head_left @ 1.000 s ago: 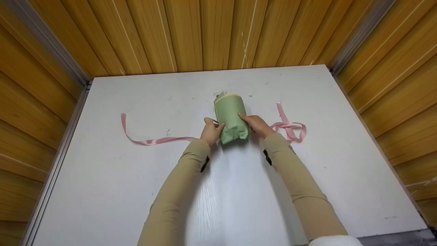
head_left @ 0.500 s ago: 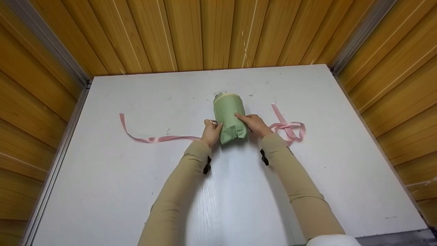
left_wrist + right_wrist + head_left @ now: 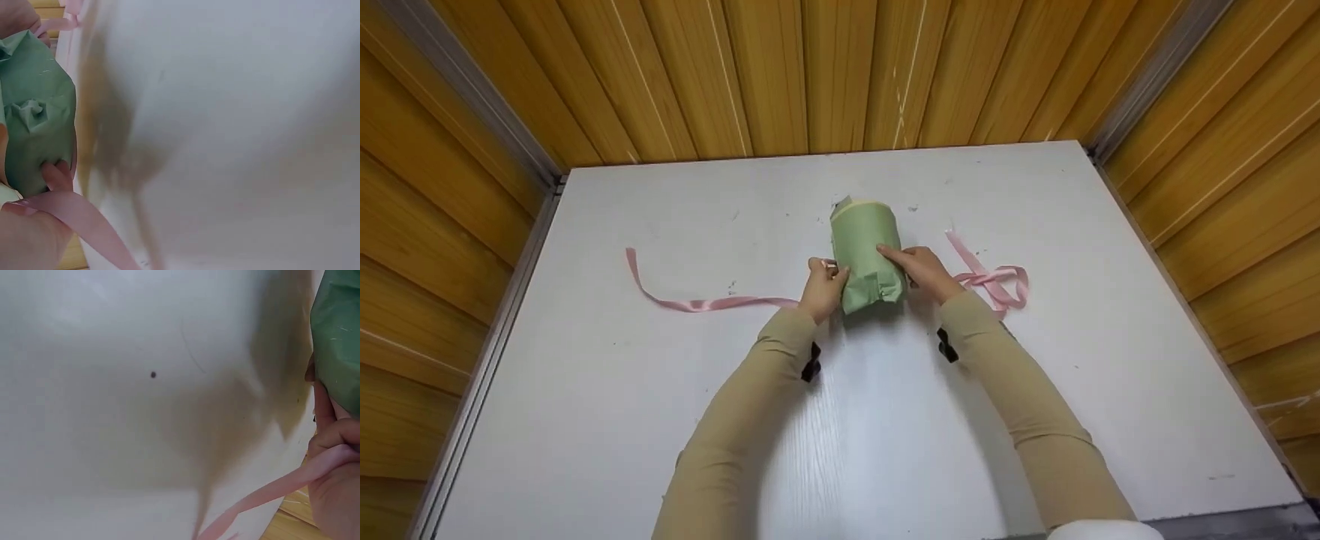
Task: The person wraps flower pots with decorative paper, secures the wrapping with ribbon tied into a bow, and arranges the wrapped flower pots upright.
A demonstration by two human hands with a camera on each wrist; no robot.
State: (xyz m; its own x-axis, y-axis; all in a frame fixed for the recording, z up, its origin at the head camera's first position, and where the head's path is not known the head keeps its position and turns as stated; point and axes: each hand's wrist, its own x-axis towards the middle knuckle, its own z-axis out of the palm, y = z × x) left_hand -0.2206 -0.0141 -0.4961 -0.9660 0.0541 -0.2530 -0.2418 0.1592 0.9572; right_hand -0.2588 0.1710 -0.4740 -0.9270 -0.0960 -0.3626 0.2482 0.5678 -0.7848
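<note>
A cylinder-shaped package (image 3: 866,238) wrapped in green paper, its near end folded and crumpled, is tilted between both hands over the white table. On its left side the left hand (image 3: 821,291) grips low near the folded end, thumb on the paper. The right hand (image 3: 926,274) grips the right side, thumb laid across the front and other fingers mostly hidden behind. A pink ribbon (image 3: 709,305) runs out leftward from the left hand. In the left wrist view the ribbon (image 3: 93,228) crosses that hand's fingers; in the right wrist view it (image 3: 275,486) passes through the right hand.
The ribbon's right part lies in a loose loop (image 3: 1021,289) beside the right hand. The white table (image 3: 660,420) meets wood-patterned panels (image 3: 840,75) at the back and sides, with grey metal strips (image 3: 506,315) along the edges.
The package and both hands keep almost the same place. The ribbon's right end has slid a little to the left, toward the right hand.
</note>
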